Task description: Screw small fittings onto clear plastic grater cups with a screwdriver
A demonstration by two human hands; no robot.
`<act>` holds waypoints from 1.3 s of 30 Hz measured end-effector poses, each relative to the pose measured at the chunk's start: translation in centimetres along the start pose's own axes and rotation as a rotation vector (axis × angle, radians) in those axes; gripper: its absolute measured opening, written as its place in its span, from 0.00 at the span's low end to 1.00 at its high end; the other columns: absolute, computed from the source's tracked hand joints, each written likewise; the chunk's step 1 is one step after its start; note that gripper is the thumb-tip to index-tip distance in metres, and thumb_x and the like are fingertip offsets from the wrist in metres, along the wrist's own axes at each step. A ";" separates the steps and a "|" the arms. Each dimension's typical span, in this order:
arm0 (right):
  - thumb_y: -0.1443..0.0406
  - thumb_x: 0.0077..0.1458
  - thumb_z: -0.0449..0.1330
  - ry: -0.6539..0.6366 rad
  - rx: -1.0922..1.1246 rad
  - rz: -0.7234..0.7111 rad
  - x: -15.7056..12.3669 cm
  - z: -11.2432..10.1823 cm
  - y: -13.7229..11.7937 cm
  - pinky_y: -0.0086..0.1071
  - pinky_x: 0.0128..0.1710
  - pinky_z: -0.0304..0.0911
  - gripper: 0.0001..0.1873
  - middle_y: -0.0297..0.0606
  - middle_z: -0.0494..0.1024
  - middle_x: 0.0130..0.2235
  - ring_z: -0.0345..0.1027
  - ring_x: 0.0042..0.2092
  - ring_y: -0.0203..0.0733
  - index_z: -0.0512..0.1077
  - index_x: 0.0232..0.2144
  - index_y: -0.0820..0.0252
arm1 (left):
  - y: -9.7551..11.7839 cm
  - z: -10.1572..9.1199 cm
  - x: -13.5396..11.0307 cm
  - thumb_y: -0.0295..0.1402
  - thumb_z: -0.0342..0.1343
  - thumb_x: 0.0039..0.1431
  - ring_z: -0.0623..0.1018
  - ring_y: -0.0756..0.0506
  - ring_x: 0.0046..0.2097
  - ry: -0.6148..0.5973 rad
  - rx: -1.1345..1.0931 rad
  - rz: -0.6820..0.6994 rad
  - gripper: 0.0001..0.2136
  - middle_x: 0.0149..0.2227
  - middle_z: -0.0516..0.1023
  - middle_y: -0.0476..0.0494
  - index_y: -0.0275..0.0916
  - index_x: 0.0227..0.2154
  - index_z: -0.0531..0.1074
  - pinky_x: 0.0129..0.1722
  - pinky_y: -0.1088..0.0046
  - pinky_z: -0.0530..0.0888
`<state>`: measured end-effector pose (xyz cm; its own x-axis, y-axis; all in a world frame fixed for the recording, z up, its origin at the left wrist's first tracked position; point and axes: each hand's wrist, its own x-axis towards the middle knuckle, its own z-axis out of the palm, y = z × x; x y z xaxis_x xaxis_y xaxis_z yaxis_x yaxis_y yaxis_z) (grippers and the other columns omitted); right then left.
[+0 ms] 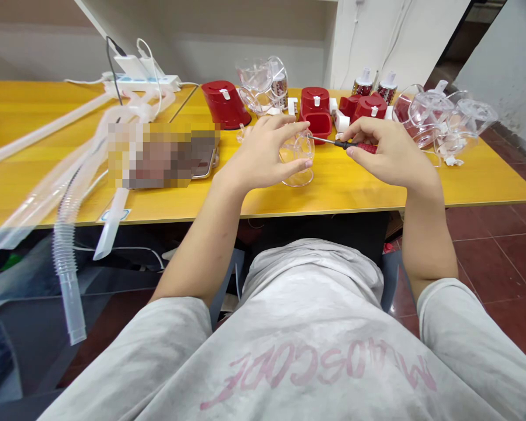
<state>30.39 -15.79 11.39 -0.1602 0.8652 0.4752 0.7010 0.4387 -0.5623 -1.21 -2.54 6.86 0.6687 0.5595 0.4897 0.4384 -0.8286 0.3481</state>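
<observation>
A: Head view. Principal item?

B: One transparent, round-rimmed plastic piece (295,154), at the yellow tabletop (333,190). Whether its lower ring touches the surface: cannot tell.

A: Left hand (267,149), condition?

B: Set at the left of the plastic piece. Fingers arched over its top, thumb across its near side; the piece sits between them, pinched lightly.

A: Right hand (383,146)?

B: To the right of the plastic piece, apart from it. Thumb and fingers pressed together on one slim screwdriver (344,144), black-and-red handle, thin metal shaft. The shaft points left; its tip is at the piece's upper right edge. Contact there: too small to tell.

A: Remaining stock, placed by the plastic piece?

B: Just beyond it, slightly right: one glossy red plastic housing (315,105) with a white clip. Beyond, to its left: one red tapered tub (225,108), white clip likewise. Beyond, to its right: two patterned bottles with white caps (386,88). Well to its right: one cluster of clear plastic parts (438,114). Far left of it: one ribbed translucent hose (65,245), hanging past the table's near edge. Far left and beyond: one white power strip (166,82).
</observation>
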 end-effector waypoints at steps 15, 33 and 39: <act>0.56 0.67 0.81 -0.003 0.005 -0.001 0.0 0.0 0.1 0.70 0.69 0.84 0.10 0.41 0.96 0.53 0.89 0.57 0.69 0.92 0.49 0.42 | 0.2 0.2 0.2 0.94 0.50 0.62 0.62 0.10 0.92 -0.037 0.001 -0.057 0.62 0.91 0.73 0.44 0.61 0.87 0.77 0.89 0.13 0.58; 0.58 0.66 0.81 -0.004 0.005 0.011 0.0 -0.1 0.1 0.67 0.67 0.85 0.10 0.40 0.96 0.54 0.89 0.60 0.69 0.92 0.49 0.42 | 0.1 0.1 0.2 0.93 0.55 0.63 0.64 0.10 0.91 -0.036 0.000 -0.053 0.59 0.89 0.75 0.42 0.62 0.85 0.79 0.88 0.12 0.61; 0.57 0.66 0.82 0.007 0.006 0.004 0.1 0.0 -0.1 0.69 0.68 0.85 0.11 0.42 0.97 0.53 0.89 0.57 0.69 0.92 0.49 0.44 | 0.3 0.1 0.2 0.94 0.52 0.61 0.61 0.11 0.93 -0.031 -0.012 -0.061 0.62 0.90 0.74 0.43 0.61 0.85 0.79 0.89 0.13 0.59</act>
<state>30.30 -15.79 11.47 -0.1525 0.8655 0.4771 0.6975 0.4363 -0.5685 -0.87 -2.71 6.98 0.6598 0.6076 0.4422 0.4715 -0.7929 0.3859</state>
